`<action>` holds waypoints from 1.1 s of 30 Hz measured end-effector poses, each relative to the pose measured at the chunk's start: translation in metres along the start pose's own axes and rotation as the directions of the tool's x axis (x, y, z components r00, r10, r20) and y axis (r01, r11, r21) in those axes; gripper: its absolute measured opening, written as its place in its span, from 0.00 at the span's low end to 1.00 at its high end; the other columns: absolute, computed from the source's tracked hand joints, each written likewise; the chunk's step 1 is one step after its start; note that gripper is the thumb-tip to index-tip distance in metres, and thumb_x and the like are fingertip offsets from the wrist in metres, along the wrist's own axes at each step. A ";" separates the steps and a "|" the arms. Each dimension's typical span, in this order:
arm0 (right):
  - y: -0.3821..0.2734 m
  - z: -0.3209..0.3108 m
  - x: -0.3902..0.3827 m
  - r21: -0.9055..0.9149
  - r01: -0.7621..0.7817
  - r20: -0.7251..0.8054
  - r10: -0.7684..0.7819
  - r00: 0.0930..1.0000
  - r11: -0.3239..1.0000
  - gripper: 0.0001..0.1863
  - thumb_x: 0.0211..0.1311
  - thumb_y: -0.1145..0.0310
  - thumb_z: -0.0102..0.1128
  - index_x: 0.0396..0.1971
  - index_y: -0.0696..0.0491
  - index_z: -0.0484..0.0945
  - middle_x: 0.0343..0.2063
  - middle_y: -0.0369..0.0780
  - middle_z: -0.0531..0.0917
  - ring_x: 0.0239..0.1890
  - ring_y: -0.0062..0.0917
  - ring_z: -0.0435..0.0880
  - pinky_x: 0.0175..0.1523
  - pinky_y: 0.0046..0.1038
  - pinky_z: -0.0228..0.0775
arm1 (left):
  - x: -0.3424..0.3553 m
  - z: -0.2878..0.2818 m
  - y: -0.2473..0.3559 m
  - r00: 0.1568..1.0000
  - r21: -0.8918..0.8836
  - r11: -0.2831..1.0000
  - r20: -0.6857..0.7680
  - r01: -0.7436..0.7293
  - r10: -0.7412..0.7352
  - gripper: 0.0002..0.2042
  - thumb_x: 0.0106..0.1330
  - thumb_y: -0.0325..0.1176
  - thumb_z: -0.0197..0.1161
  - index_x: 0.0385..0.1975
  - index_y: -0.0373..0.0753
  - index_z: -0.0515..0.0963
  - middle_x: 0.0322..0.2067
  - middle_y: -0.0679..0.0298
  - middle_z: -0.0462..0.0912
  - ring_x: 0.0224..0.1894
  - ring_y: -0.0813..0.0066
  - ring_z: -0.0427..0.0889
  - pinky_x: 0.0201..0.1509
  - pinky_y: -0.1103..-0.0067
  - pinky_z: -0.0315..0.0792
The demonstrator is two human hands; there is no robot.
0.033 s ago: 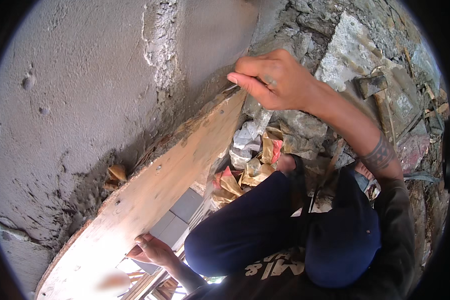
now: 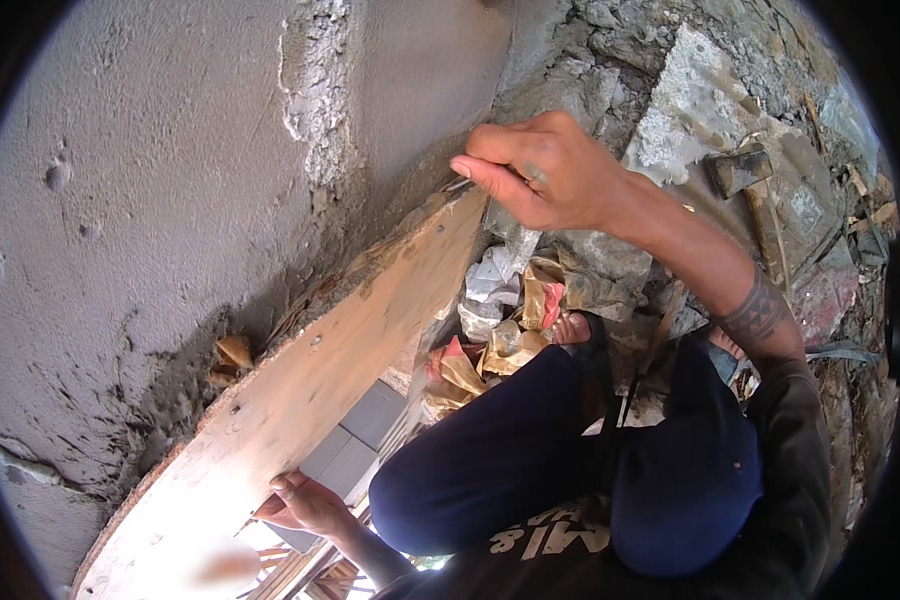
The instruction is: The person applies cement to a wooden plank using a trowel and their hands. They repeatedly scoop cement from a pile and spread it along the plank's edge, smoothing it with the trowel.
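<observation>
My right hand [image 2: 525,170] is closed at the upper end of a long plywood board [image 2: 350,340], thumb and fingers pinched at its edge; a small pale piece under the thumb is too small to name. The board runs diagonally to the lower left along a rough grey plastered wall [image 2: 170,160], with several nail or screw heads in its face. My left hand [image 2: 300,500] grips the board's lower right edge with curled fingers, lower down, beside my left knee [image 2: 420,490]. The board's far lower end is washed out by glare.
An axe or hammer with a wooden handle [image 2: 740,170] lies on broken concrete [image 2: 690,100] at the right. Crumpled gold, red and white paper or packaging [image 2: 515,345] lies among rubble near my sandalled feet [image 2: 575,330]. Grey panels [image 2: 370,415] show beyond the board.
My right hand has shifted very slightly down and left at the board's end. My left hand and the board look nearly unchanged.
</observation>
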State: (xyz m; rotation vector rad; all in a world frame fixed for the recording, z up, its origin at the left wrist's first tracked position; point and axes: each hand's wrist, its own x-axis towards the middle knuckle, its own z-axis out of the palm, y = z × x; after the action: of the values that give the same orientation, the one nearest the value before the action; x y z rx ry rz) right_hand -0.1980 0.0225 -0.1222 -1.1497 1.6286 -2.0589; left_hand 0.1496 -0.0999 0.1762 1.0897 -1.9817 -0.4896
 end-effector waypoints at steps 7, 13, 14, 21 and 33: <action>0.003 0.017 -0.011 0.045 0.022 -0.047 -0.020 0.999 0.999 0.12 0.70 0.74 0.63 0.25 0.59 0.75 0.18 0.46 0.72 0.17 0.40 0.74 0.25 0.36 0.63 | -0.002 0.013 0.007 0.998 -0.012 1.000 0.063 -0.029 0.030 0.21 0.68 0.40 0.74 0.46 0.38 0.67 0.36 0.61 0.81 0.40 0.76 0.82 0.52 0.74 0.80; -0.001 0.023 -0.015 0.059 -0.075 -0.055 0.078 0.995 0.995 0.14 0.71 0.70 0.62 0.24 0.58 0.75 0.16 0.46 0.73 0.19 0.44 0.76 0.25 0.39 0.65 | -0.005 0.014 0.008 1.000 0.013 1.000 -0.002 -0.003 0.003 0.24 0.68 0.42 0.73 0.50 0.37 0.67 0.43 0.59 0.81 0.46 0.73 0.82 0.58 0.69 0.79; 0.000 0.022 -0.016 0.061 -0.056 -0.071 0.060 0.996 0.997 0.13 0.70 0.73 0.62 0.24 0.59 0.75 0.16 0.45 0.71 0.17 0.41 0.74 0.24 0.36 0.64 | -0.003 0.003 0.001 1.000 0.022 1.000 -0.006 -0.003 0.003 0.24 0.68 0.42 0.73 0.51 0.37 0.66 0.45 0.58 0.80 0.48 0.72 0.82 0.60 0.68 0.78; 0.000 0.025 -0.018 0.045 -0.013 -0.134 0.019 0.991 0.999 0.13 0.70 0.75 0.63 0.23 0.59 0.75 0.14 0.42 0.68 0.13 0.33 0.69 0.21 0.31 0.59 | 0.002 -0.037 -0.021 0.996 0.055 0.997 -0.065 0.062 -0.059 0.26 0.68 0.42 0.73 0.53 0.37 0.64 0.52 0.54 0.78 0.56 0.68 0.80 0.66 0.63 0.74; -0.004 0.036 -0.025 0.024 -0.082 -0.234 0.086 0.969 0.996 0.14 0.69 0.73 0.64 0.23 0.57 0.74 0.16 0.44 0.74 0.17 0.41 0.78 0.23 0.35 0.67 | 0.003 -0.033 -0.018 0.998 0.077 0.997 0.058 -0.029 0.024 0.19 0.70 0.43 0.72 0.43 0.40 0.67 0.38 0.61 0.80 0.48 0.73 0.82 0.60 0.67 0.75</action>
State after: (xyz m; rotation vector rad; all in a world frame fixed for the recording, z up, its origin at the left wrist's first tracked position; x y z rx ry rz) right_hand -0.1554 0.0152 -0.1266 -0.8425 1.7313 -2.2162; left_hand 0.1842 -0.1105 0.1855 1.1070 -2.0781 -0.4369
